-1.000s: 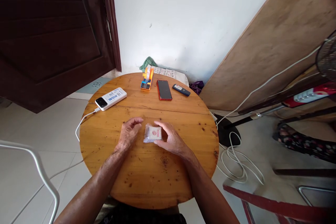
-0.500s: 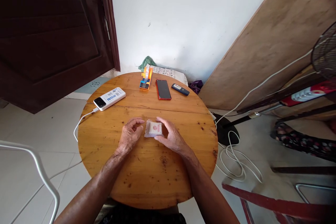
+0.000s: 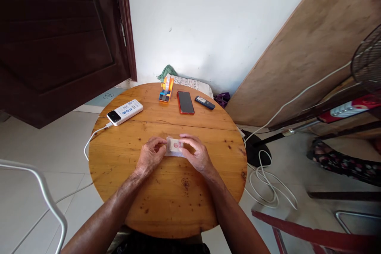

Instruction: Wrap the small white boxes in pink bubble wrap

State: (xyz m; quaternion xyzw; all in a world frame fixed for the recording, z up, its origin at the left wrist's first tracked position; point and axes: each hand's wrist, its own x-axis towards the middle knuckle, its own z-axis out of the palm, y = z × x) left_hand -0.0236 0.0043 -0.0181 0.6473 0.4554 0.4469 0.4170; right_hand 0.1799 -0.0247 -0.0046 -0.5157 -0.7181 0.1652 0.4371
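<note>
A small white box [image 3: 175, 145] with red print lies on the round wooden table in front of me, inside clear plastic wrapping [image 3: 176, 154]. At its left end, my left hand [image 3: 151, 153] is closed, thumb and forefinger pinching the edge of the wrapping. My right hand [image 3: 197, 153] grips the right end of the wrapping between thumb and fingers, partly covering that side of the box.
On the wooden table [image 3: 166, 190] lie a white power bank [image 3: 126, 112] with a cable, an orange tape dispenser [image 3: 166, 88], a red-edged phone [image 3: 185, 102] and a dark blue handheld device [image 3: 204, 102]. A fan [image 3: 367, 59] and a dark red chair [image 3: 312, 228] are at right.
My left hand has moved right and closed on the left edge of the wrapping. My right hand has shifted slightly right, with more wrapping now spread out on that side.
</note>
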